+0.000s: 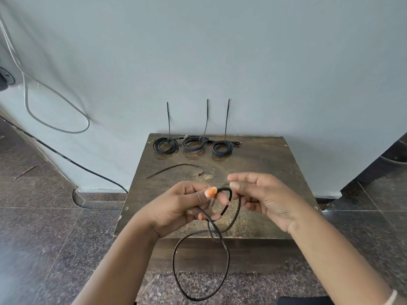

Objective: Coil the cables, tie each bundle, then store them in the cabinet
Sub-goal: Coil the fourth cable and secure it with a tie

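Over a small wooden surface (253, 164) set against a pale wall (198, 51), a person works a loose black cable (201, 267) into a coil. The left hand (182, 205) holds the upper turns, its fingers (210, 192) curled round the cable with an orange-tipped nail showing at the top. The right hand (262, 199) is at the same small loop, thumb and forefinger pressed together near it; whether they actually pinch the cable cannot be told from this angle. Below the hands, most of the cable hangs in one wide loop past the front edge of the surface, over the stone floor (44, 238).

Along the back edge lie three coiled bundles: left (165, 145), middle (194, 143) and right (222, 148), each bound with a tie whose long tail stands up against the wall. One spare tie (176, 169) lies flat between those bundles and the hands.

By this evidence the job appears past halfway on the coiling: three cables wound and tied, a fourth only begun, with just a turn or two gathered. Left to do, as judged here, are finishing this coil, binding it with the spare tie, and storing all four. No cabinet is in view. A grey wire (55, 102) loops down the wall at left, apart from the work.
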Action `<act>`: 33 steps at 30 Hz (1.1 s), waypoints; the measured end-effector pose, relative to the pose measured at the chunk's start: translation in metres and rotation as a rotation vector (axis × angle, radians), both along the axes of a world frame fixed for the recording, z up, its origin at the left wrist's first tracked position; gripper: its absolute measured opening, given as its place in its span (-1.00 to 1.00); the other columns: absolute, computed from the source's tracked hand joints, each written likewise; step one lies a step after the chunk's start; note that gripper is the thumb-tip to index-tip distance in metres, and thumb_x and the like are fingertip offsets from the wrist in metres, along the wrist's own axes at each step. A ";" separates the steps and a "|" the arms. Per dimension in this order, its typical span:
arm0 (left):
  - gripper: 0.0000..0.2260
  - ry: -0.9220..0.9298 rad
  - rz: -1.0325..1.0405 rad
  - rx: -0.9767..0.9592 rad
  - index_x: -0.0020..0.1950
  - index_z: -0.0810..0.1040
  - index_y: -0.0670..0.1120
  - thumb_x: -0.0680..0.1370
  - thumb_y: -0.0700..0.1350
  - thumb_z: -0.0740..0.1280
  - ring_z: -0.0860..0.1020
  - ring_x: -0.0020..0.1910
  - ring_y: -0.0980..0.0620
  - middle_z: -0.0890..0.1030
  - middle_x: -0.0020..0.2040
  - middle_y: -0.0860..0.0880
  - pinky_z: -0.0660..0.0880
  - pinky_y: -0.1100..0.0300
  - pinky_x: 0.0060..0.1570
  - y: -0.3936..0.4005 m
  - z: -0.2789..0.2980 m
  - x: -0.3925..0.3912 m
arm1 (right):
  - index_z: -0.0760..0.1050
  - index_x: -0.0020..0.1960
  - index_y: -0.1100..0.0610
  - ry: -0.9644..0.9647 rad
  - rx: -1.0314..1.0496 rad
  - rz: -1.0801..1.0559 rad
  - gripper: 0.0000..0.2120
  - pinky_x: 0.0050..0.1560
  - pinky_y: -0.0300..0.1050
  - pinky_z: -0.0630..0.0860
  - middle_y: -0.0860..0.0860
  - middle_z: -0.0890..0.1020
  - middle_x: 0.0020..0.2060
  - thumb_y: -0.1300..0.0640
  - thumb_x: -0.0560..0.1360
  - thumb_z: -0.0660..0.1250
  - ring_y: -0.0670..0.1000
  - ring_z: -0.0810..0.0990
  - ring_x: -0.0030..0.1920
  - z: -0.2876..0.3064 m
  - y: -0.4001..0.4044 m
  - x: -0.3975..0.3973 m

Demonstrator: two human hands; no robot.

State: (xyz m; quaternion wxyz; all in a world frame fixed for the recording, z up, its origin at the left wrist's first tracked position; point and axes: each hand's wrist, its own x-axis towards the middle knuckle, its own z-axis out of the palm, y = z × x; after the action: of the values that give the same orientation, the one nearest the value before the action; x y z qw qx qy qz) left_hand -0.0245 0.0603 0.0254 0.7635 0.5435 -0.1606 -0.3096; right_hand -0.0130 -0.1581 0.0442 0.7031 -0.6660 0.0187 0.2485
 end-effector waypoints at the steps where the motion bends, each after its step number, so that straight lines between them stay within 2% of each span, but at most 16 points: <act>1: -0.70 0.010 0.004 -0.052 0.03 0.63 -0.22 0.50 0.01 0.39 0.23 -0.43 0.06 0.23 -0.52 0.10 0.51 0.13 -0.02 0.001 0.001 0.000 | 0.61 0.10 0.17 0.015 -0.052 0.030 -0.67 -0.37 -0.34 0.51 0.03 0.67 -0.30 0.12 0.35 0.48 -0.14 0.55 -0.39 -0.002 0.002 -0.001; 3: -0.68 0.023 0.043 -0.122 0.03 0.62 -0.22 0.48 0.03 0.41 0.20 -0.44 0.07 0.23 -0.52 0.10 0.53 0.10 -0.03 0.003 0.000 0.002 | 0.61 0.08 0.21 0.034 -0.142 0.157 -0.76 -0.36 -0.32 0.49 0.04 0.66 -0.31 0.18 0.43 0.45 -0.13 0.55 -0.38 -0.007 0.007 -0.003; 6: -0.68 0.047 0.128 -0.208 0.03 0.62 -0.23 0.46 0.01 0.43 0.33 -0.46 0.14 0.25 -0.52 0.11 0.54 0.10 -0.04 0.004 0.000 0.004 | 0.63 0.07 0.20 0.026 -0.251 0.413 -0.84 -0.32 -0.32 0.48 -0.01 0.64 -0.34 0.22 0.50 0.38 -0.11 0.55 -0.34 -0.012 0.018 -0.009; 9: -0.72 0.071 0.223 -0.281 0.03 0.62 -0.25 0.51 -0.04 0.38 0.34 -0.45 0.13 0.25 -0.53 0.10 0.54 0.11 -0.08 0.005 0.001 0.006 | 0.62 0.11 0.20 -0.023 -0.330 0.696 -0.82 -0.21 -0.29 0.46 -0.04 0.61 -0.33 0.20 0.55 0.32 -0.12 0.53 -0.28 -0.015 0.031 -0.018; 11: -0.74 0.084 0.291 -0.299 0.01 0.63 -0.24 0.54 -0.06 0.29 0.34 -0.46 0.14 0.24 -0.54 0.09 0.55 0.12 -0.08 0.005 0.001 0.007 | 0.58 0.18 0.26 -0.008 -0.334 0.859 -0.77 -0.13 -0.28 0.45 -0.04 0.58 -0.31 0.21 0.58 0.28 -0.13 0.52 -0.27 -0.017 0.042 -0.024; 14: -0.73 0.087 0.363 -0.301 0.00 0.63 -0.24 0.56 -0.08 0.23 0.36 -0.46 0.14 0.23 -0.54 0.08 0.56 0.11 -0.05 0.005 0.001 0.007 | 0.49 0.24 0.36 0.061 -0.284 1.054 -0.73 -0.14 -0.29 0.43 0.01 0.53 -0.31 0.26 0.61 0.21 -0.10 0.47 -0.27 -0.021 0.060 -0.036; 16: -0.73 0.089 0.397 -0.283 0.00 0.63 -0.24 0.56 -0.08 0.23 0.37 -0.46 0.13 0.22 -0.54 0.07 0.56 0.10 -0.05 0.005 0.001 0.008 | 0.48 0.25 0.37 0.076 -0.261 1.107 -0.73 -0.15 -0.27 0.41 0.03 0.52 -0.31 0.27 0.62 0.18 -0.10 0.46 -0.27 -0.023 0.066 -0.042; 20: -0.73 0.069 0.493 -0.224 0.00 0.64 -0.25 0.54 -0.07 0.27 0.39 -0.46 0.12 0.23 -0.55 0.05 0.56 0.12 -0.08 0.005 0.001 0.009 | 0.49 0.22 0.35 0.025 -0.310 1.015 -0.75 -0.06 -0.18 0.45 0.05 0.55 -0.27 0.25 0.62 0.19 -0.09 0.51 -0.23 -0.020 0.063 -0.035; 23: -0.71 0.060 0.569 -0.180 0.03 0.62 -0.27 0.53 -0.05 0.28 0.43 -0.46 0.12 0.29 -0.57 0.06 0.56 0.09 -0.03 0.005 0.000 0.010 | 0.55 0.15 0.25 -0.039 -0.370 0.890 -0.79 0.14 0.00 0.47 0.06 0.61 -0.10 0.19 0.60 0.24 -0.07 0.57 -0.10 -0.018 0.051 -0.026; 25: -0.71 0.054 0.608 -0.157 0.05 0.61 -0.27 0.53 -0.05 0.28 0.46 -0.46 0.12 0.33 -0.58 0.07 0.56 0.09 0.00 0.005 -0.001 0.010 | 0.58 0.12 0.19 -0.088 -0.396 0.819 -0.80 0.20 0.00 0.47 -0.03 0.63 -0.02 0.11 0.59 0.26 -0.08 0.56 0.02 -0.016 0.041 -0.020; 28: -0.73 0.022 0.657 -0.105 0.00 0.64 -0.21 0.53 -0.03 0.29 0.45 -0.45 0.12 0.35 -0.56 0.07 0.56 0.10 0.04 0.005 -0.003 0.011 | 0.54 0.18 0.25 -0.063 -0.309 0.717 -0.74 0.22 -0.04 0.46 0.07 0.62 0.17 0.12 0.61 0.22 -0.05 0.55 0.14 -0.016 0.032 -0.014; 31: -0.74 -0.037 0.670 -0.015 -0.04 0.67 -0.14 0.50 0.01 0.31 0.46 -0.43 0.12 0.41 -0.53 0.06 0.54 0.16 0.00 0.004 -0.006 0.012 | 0.53 0.17 0.20 -0.015 -0.112 0.612 -0.79 0.20 -0.03 0.42 0.12 0.65 0.08 0.17 0.61 0.22 0.03 0.57 0.16 -0.015 0.033 -0.012; 33: -0.73 -0.087 0.673 0.100 -0.03 0.67 -0.11 0.49 0.05 0.31 0.48 -0.39 0.14 0.46 -0.50 0.06 0.51 0.10 0.05 0.003 -0.008 0.011 | 0.53 0.16 0.19 0.023 0.019 0.537 -0.77 0.16 -0.02 0.44 0.09 0.65 -0.07 0.11 0.56 0.28 0.03 0.61 0.06 -0.013 0.034 -0.011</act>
State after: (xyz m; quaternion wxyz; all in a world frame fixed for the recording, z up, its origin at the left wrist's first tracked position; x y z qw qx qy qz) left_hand -0.0136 0.0632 0.0175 0.7878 0.6154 0.0109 -0.0242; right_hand -0.0240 -0.1240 0.0310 0.6180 -0.6374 -0.1533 0.4339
